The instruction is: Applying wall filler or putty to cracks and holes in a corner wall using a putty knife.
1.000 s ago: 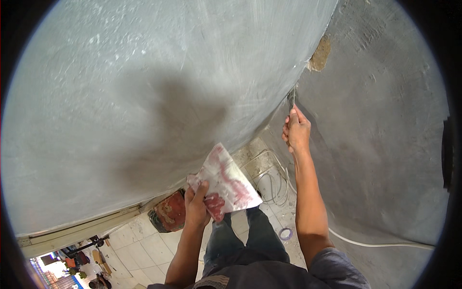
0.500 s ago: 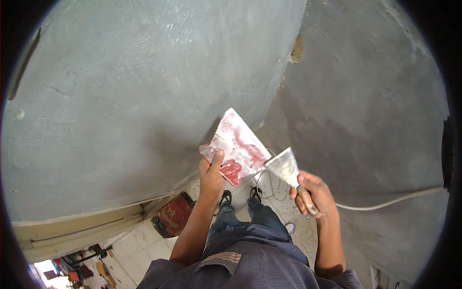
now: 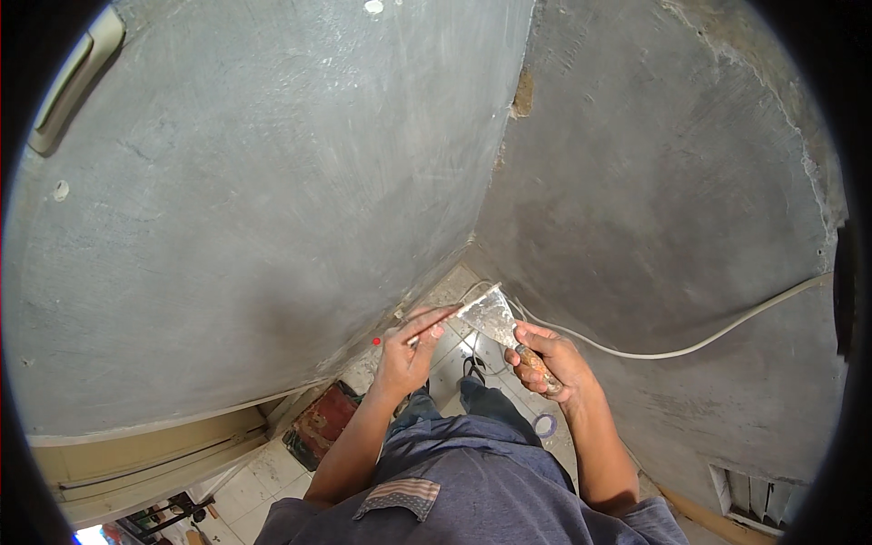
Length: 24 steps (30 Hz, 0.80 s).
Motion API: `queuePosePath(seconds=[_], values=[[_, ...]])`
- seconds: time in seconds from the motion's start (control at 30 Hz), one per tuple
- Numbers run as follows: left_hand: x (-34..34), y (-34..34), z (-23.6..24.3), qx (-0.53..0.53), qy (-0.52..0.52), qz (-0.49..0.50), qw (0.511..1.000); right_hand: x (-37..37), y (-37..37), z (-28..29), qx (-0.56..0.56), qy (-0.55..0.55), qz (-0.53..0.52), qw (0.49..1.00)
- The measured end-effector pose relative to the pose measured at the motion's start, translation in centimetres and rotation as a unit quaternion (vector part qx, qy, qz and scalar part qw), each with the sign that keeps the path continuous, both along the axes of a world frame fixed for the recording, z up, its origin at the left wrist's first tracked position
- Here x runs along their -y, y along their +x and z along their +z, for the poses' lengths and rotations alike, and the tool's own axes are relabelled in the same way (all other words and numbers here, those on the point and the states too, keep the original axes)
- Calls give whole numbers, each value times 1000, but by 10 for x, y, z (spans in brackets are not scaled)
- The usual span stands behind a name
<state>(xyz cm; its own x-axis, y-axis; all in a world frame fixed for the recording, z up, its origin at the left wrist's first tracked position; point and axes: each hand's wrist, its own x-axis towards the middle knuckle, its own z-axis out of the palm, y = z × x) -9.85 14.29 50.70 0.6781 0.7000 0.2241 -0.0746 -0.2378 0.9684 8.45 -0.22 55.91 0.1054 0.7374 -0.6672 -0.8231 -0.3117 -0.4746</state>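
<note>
Here, right hand [image 3: 561, 361] grips scraper [image 3: 495, 320]; striped shirt patch [image 3: 400, 494].

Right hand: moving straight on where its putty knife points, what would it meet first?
Probably the right hand, putty knife leading, would meet the grey left wall; depth is unclear, and the left hand sits close beside that line.

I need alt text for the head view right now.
The right hand holds a putty knife, its blade close to a thin plate seen nearly edge-on in the left hand. Beyond, grey plastered walls meet above a tiled floor.
</note>
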Motion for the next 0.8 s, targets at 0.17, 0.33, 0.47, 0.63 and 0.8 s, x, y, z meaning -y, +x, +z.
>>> queuePosePath(seconds=[0.17,0.33,0.47,0.63,0.8], values=[[-7,-3,-5,33,134,-47,989,8,2,-16,-62,50,23,997],[-17,-8,-5,-4,221,-75,972,10,9,-29,-80,59,33,994],[-23,-11,-7,-29,235,-50,970,11,14,-32,-104,99,48,988],[-27,-36,-29,-80,221,24,972,0,18,-26,-123,166,46,977],[-10,-58,-57,-139,49,113,983,-34,45,-23,-83,218,0,972]])
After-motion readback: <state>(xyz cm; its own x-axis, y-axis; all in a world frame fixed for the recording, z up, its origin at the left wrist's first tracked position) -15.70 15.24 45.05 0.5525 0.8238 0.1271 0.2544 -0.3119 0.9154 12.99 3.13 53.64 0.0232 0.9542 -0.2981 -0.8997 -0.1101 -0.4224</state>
